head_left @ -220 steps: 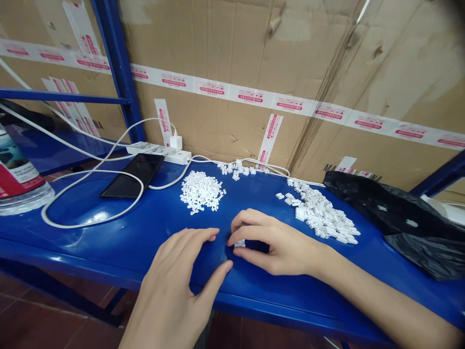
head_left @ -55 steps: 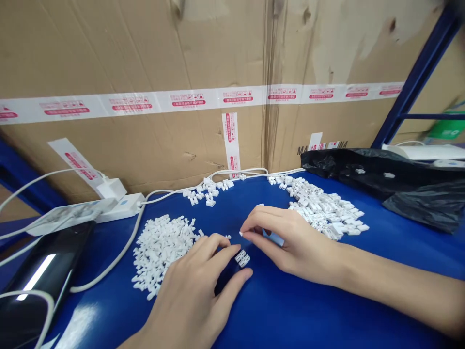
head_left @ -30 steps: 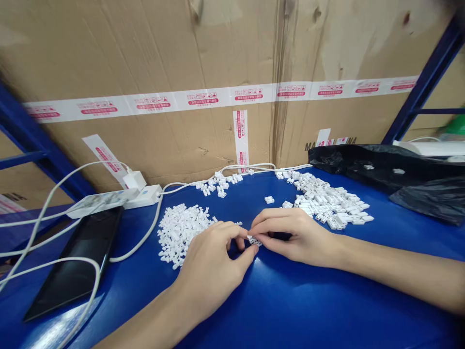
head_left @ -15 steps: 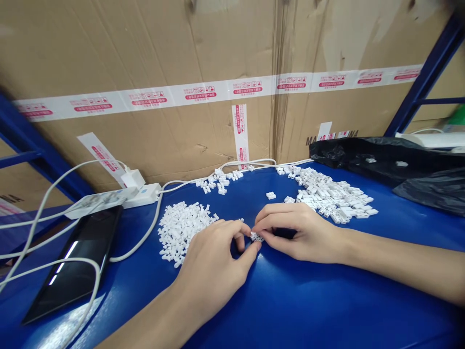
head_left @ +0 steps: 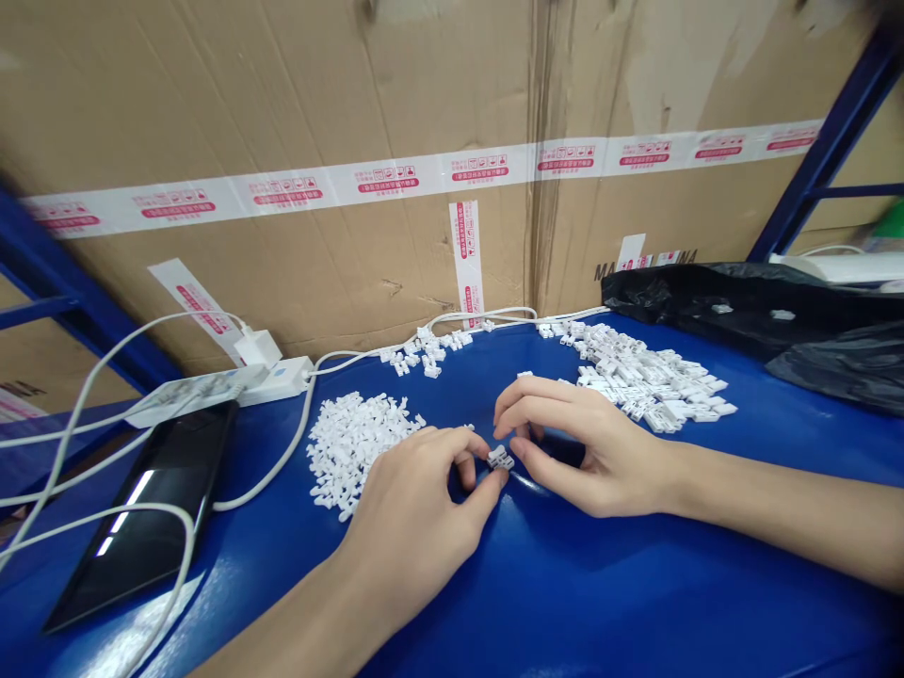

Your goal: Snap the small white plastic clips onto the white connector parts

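Observation:
Between thumb and forefinger, my left hand (head_left: 430,499) pinches a small white plastic connector piece (head_left: 500,459) just above the blue tabletop. My right hand (head_left: 579,443) is just to the right of that piece, its fingers apart and holding nothing I can see. Left of my left hand spreads a heap of tiny white plastic pieces (head_left: 353,447), partly covered by that hand. Beyond my right hand lies a larger pile of white connector housings (head_left: 650,377). A smaller scatter of white pieces (head_left: 427,350) rests at the back of the table.
At left are a white power strip (head_left: 212,386) with a plugged-in charger, white cables (head_left: 303,433) and a dark tablet (head_left: 155,508). A large cardboard box (head_left: 353,264) stands behind the table. A black plastic bag (head_left: 706,301) lies at the back right.
My right hand's fingers have parted and come off the connector piece, moving slightly right. My left hand stays in place with the piece in its pinch.

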{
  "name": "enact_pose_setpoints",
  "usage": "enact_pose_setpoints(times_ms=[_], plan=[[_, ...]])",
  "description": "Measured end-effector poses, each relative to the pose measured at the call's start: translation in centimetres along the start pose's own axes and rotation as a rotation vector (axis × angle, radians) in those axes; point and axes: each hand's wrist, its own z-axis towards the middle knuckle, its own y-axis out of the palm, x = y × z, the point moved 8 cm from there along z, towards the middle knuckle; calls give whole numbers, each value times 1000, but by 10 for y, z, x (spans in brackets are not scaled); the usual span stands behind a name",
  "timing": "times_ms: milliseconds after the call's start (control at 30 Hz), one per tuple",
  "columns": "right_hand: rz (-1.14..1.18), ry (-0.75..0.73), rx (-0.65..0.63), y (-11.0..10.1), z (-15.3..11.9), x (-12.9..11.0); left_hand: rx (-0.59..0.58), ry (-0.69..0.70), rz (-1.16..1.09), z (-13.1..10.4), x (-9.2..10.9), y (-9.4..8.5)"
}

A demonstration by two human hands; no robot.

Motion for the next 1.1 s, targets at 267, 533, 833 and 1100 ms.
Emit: enact_pose_setpoints(times_ms=[267, 533, 833, 1100], plan=[[12, -33, -91, 8, -1, -2, -3, 0, -12, -1, -2, 0], [-17, -88, -89, 7, -3, -9, 1, 38, -21, -3, 0, 0], [-83, -84, -118, 8, -3, -10, 297, 261, 255, -3, 4, -29], [-59, 24, -45, 5, -5, 1, 207, 256, 433, 3, 3, -15]])
